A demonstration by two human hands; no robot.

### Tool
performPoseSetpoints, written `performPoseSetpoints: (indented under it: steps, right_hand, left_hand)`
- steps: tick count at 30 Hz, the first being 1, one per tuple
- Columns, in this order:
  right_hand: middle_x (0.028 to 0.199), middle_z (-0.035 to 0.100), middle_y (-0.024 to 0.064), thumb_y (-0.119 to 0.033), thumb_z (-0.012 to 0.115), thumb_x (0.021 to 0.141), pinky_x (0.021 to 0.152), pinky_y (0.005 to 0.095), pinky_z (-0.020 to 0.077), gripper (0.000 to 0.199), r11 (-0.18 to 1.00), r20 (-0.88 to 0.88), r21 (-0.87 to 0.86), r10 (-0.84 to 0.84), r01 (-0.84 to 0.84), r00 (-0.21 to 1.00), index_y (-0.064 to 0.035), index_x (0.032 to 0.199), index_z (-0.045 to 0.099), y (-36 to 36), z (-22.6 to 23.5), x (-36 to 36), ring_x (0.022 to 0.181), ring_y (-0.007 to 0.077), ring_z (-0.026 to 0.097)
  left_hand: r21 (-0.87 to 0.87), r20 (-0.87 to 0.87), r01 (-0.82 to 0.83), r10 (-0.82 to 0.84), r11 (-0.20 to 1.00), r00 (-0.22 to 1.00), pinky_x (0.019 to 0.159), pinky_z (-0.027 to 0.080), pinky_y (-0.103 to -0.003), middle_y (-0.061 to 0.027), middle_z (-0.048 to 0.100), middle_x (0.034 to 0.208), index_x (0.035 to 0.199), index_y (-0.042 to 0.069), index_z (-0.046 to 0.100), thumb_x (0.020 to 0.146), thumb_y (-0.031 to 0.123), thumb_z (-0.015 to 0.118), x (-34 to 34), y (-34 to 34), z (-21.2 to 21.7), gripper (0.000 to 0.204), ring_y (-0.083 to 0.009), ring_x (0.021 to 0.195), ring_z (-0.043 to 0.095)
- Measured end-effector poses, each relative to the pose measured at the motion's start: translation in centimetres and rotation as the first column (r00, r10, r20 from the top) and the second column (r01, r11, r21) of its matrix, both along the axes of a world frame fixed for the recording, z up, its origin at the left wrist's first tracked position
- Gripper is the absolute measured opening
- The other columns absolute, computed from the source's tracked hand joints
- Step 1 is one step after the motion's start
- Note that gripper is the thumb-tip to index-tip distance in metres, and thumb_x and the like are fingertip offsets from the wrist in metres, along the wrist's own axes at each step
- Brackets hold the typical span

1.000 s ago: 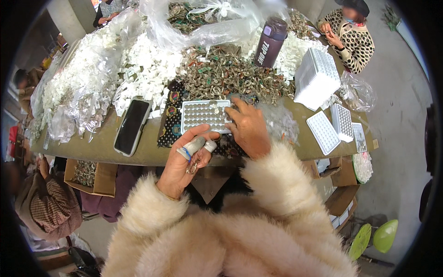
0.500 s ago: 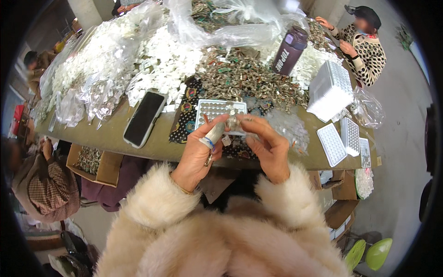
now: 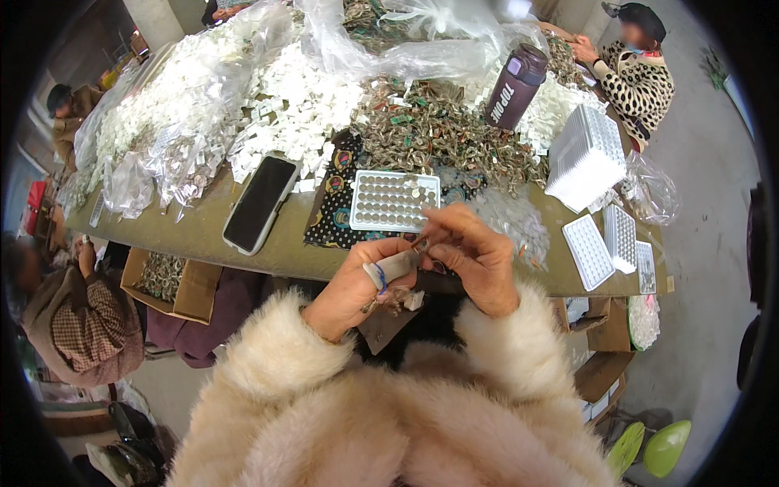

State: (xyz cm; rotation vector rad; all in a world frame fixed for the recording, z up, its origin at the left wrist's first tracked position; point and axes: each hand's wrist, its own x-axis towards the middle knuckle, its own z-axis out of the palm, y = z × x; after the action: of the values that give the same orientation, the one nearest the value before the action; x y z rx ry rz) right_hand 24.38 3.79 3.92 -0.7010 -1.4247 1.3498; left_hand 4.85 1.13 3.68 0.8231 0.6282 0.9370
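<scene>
Tray (image 3: 381,227): on the cloth (image 3: 329,225)
Phone (image 3: 261,203): on the counter (image 3: 182,235), left of the tray
Bottle (image 3: 516,85): behind the tray, rightward
Stack (image 3: 586,158): right of the bottle

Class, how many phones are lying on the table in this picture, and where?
1. The phone lies screen up on the table, left of the white tray and beyond the left hand. Any under the heaped pieces would be hidden.

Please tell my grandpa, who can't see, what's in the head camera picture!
A left hand and a right hand meet around a tiny item, too small to identify. Beyond them sits a white tray of round pieces, with a smartphone to its left, a heap of small parts behind, and a purple bottle at right.
</scene>
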Motion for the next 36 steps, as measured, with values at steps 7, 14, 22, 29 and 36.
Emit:
performPoseSetpoints:
  steps: [7,14,22,29,36]
  right_hand:
    - [0.088,0.063,0.0106,0.013,0.065,0.079,0.067,0.0288,0.0508,0.017,0.985,0.245,0.135,0.071,-0.106,0.967,0.0057,0.095,0.069,0.5,0.5,1.0,0.077,0.0184,0.065]
    - [0.095,0.061,0.0131,0.018,0.061,0.078,0.068,0.0286,0.0531,0.018,0.984,0.074,0.034,0.172,-0.175,0.982,0.009,0.092,0.066,0.0,0.1,1.0,0.078,0.0185,0.065]
    - [0.095,0.061,0.0135,0.002,0.066,0.089,0.06,0.0263,0.0498,0.007,0.984,-0.038,0.068,0.167,-0.164,0.985,0.0086,0.092,0.065,-0.6,-0.5,0.1,0.067,0.0168,0.061]
    - [0.098,0.061,0.0156,-0.015,0.061,0.099,0.054,0.0235,0.0423,0.017,0.995,-0.416,-0.091,0.004,-0.046,0.909,0.0015,0.103,0.06,-0.1,-1.9,-0.4,0.064,0.0121,0.053]
    - [0.087,0.063,0.0131,-0.015,0.065,0.097,0.052,0.0223,0.0429,0.018,0.987,-0.416,-0.114,0.058,-0.116,0.907,0.0026,0.102,0.065,0.0,-1.6,0.9,0.064,0.0125,0.056]
  left_hand:
    - [0.039,-0.131,0.148,-0.142,0.988,0.981,0.056,0.033,-0.019,0.0063,0.058,0.076,0.109,0.003,0.07,0.093,0.019,0.069,-0.6,-0.3,0.0,0.023,-0.0008,0.063,0.046]
    - [0.151,-0.169,0.066,-0.04,0.986,0.985,0.061,0.045,-0.017,0.0034,0.064,0.077,0.112,0.003,0.07,0.094,0.02,0.069,0.0,-1.0,-2.0,0.025,-0.0016,0.065,0.055]
    - [0.166,-0.147,0.238,-0.214,0.957,0.966,0.067,0.046,-0.022,0.0007,0.068,0.086,0.103,0.002,0.076,0.093,0.014,0.069,-1.1,-0.2,-1.5,0.018,-0.0055,0.077,0.058]
    - [0.399,-0.156,0.366,-0.331,0.841,0.931,0.089,0.048,-0.031,-0.0129,0.065,0.124,0.1,-0.002,0.075,0.092,0.01,0.067,-1.6,0.5,-1.5,0.017,-0.0178,0.109,0.061]
    - [0.429,-0.507,-0.071,0.305,0.901,0.806,0.063,0.053,-0.033,-0.0062,0.074,0.095,0.109,0.005,0.072,0.091,0.014,0.07,-7.2,5.1,0.9,0.021,-0.017,0.062,0.065]
